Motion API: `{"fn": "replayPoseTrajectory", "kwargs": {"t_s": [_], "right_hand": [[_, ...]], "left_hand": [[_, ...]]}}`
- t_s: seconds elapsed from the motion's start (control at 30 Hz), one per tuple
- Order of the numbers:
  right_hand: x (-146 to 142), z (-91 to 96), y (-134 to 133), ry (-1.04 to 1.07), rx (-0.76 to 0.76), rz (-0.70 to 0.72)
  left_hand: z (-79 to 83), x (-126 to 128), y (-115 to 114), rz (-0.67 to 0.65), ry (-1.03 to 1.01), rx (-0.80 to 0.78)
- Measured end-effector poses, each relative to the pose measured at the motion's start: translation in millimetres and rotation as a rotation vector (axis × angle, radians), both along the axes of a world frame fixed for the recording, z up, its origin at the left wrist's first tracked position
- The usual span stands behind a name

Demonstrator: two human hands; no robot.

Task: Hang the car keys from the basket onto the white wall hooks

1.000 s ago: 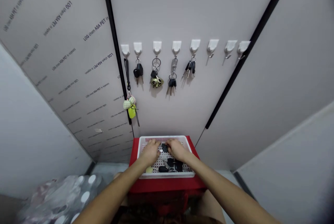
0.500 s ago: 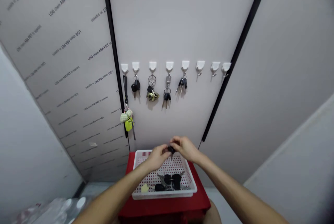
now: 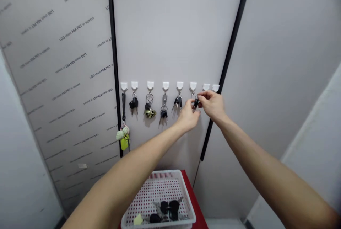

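Note:
My right hand [image 3: 211, 105] and my left hand [image 3: 188, 115] are raised to the wall, with their fingers meeting on a small black key [image 3: 196, 102]. That key sits just below a white adhesive hook [image 3: 193, 86], and I cannot see whether its ring is on the hook. Further left, other hooks carry a black key fob [image 3: 133, 102], a brass-coloured fob [image 3: 149, 113], and a bunch of keys [image 3: 163, 114]. Low in view stands a white perforated plastic basket [image 3: 160, 172], holding black car keys [image 3: 169, 207] and a yellow tag [image 3: 138, 219].
Two bare white hooks [image 3: 206, 87] sit right of my hands. A lanyard with a yellow-green tag [image 3: 124, 142] hangs at the left of the row. Printed grey panels [image 3: 61, 62] and a black vertical strip [image 3: 229, 58] flank the wall. The basket rests on a red stand [image 3: 195, 200].
Both hands have risen from above the basket to the hook row, carrying the black key. The view has tilted up, so the basket sits lower in the picture.

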State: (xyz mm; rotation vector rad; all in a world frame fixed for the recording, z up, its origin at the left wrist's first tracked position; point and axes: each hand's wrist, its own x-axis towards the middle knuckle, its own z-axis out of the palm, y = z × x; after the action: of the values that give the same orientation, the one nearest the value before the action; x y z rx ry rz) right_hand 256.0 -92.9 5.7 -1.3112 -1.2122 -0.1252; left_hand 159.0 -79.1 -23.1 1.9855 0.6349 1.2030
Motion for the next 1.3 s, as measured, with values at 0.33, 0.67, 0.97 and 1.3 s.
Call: {"fn": "replayPoseTrajectory", "kwargs": {"t_s": [0.33,0.67,0.97,1.3], "right_hand": [[4,14.4,27,-0.056,-0.154,-0.125],[-9,-89.7,-22,-0.364,-0.272,-0.073],[-75,-251.3,-64,-0.793,-1.014,0.53],[-77,-261.4,-56,-0.628,-0.908,0.517]], "left_hand": [[10.0,4,16,0.155,0.183,0.031],[-118.6,-61,-6,-0.067,0.379,-0.094],[-237.2,-124,-36,-0.118,0.899,-0.128],[-247.6,-131,-29,0.02,0.827,-0.169]]}}
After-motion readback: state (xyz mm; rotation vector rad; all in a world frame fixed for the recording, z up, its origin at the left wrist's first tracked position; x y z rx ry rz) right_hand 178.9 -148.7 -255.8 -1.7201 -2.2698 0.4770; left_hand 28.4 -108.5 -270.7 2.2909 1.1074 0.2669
